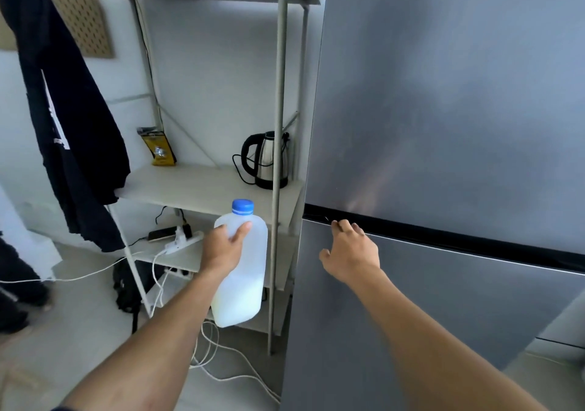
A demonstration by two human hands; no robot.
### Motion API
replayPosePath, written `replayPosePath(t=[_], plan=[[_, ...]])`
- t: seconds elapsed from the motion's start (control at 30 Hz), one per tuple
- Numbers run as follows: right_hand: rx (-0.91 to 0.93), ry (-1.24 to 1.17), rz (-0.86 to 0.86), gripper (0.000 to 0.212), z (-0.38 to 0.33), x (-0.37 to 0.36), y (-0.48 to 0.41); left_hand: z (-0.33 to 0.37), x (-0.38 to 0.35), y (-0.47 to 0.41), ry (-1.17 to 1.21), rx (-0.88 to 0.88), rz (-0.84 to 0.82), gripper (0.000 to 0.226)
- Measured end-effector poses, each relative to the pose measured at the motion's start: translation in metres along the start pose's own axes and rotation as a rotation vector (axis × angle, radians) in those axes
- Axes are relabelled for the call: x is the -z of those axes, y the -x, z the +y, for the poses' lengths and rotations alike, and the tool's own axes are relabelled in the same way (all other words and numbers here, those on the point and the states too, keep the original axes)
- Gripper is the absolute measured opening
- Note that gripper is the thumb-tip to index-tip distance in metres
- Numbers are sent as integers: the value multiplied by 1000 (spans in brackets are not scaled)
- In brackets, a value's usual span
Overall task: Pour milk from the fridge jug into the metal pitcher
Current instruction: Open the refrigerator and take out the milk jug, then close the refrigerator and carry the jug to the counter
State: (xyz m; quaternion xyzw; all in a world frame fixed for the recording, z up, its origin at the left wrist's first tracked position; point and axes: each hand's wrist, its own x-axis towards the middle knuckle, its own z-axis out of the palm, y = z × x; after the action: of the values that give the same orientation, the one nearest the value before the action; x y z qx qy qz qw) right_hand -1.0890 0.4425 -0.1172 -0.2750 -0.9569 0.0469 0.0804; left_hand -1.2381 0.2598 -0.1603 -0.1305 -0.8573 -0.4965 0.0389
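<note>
Far off to the left of the fridge (443, 109), a dark garment (76, 131) is hung from the shelf unit (205, 189). Not part of the job, so it can be ignored. Closer to the fridge, a yellow packet (160, 152) and a kettle (269, 160) are parked on that shelf, the kettle right up beside the fridge's side wall. Lower down, a power strip (183, 241) with trailing cables can be made out.

Just left of the fridge, the milk jug (243, 284) is held upright in the air. It's gripped by the left hand (223, 249), with fingers and thumb wrapped round its upper body. The blue cap (242, 206) is on, and milk is seen only in the lower part of the jug.

On the fridge itself, the right hand (351, 252) is laid against the lower door (427, 309), fingers stretched out to the dark seam between the two doors. Nothing is grasped by it. Both doors look shut.

Progress-wise, the fetching bit can be counted as done, since the jug is out and the fridge looks closed. Everything else is left: the cap has to be taken off, and the metal pitcher, nowhere in view, has to be reached before any milk gets poured. Early days, basically.
</note>
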Motion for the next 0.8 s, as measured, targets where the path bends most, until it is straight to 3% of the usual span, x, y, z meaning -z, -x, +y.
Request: replayPosePath(t=[0.23, 0.4, 0.6, 0.8], plan=[[-2, 41, 14, 64, 0, -4, -8, -6, -1, 0, 95, 76, -13, 49], [-43, -34, -107, 101, -7, -17, 0, -5, 13, -2, 256, 154, 17, 48], [5, -466, -161, 101, -55, -56, 48, 24, 38, 2, 306, 189, 95, 50], [71, -735, -237, 117, -92, -67, 70, 43, 44, 31, 373, 168, 110, 46]])
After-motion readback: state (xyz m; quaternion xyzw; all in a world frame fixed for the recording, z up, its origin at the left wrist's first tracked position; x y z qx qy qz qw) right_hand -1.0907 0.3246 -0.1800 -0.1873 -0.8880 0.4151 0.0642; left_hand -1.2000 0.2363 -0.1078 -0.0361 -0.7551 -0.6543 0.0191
